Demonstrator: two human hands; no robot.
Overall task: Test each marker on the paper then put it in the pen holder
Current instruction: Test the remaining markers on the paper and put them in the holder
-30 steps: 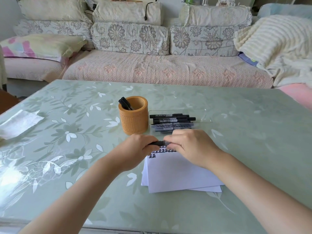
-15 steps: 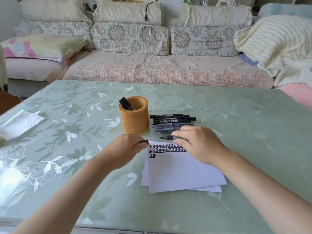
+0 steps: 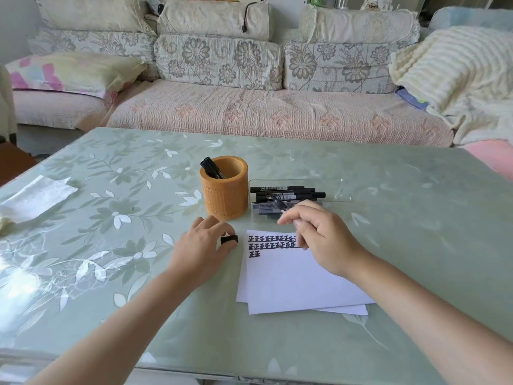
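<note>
My right hand holds an uncapped black marker, whose end sticks up past my fingers above the top of the white paper. Rows of black test characters cover the paper's top edge. My left hand rests on the table left of the paper and pinches the black cap. Behind my left hand stands the orange pen holder, with one black marker leaning in it. More black markers lie in a clear tray to the holder's right.
The green floral table is glossy, with a crumpled white tissue at its far left. A sofa with cushions and a cream blanket runs behind the table's far edge.
My hands pulled apart and the cap came off the marker. My left hand moved left with the cap, and my right hand turned the marker so its end points up.
</note>
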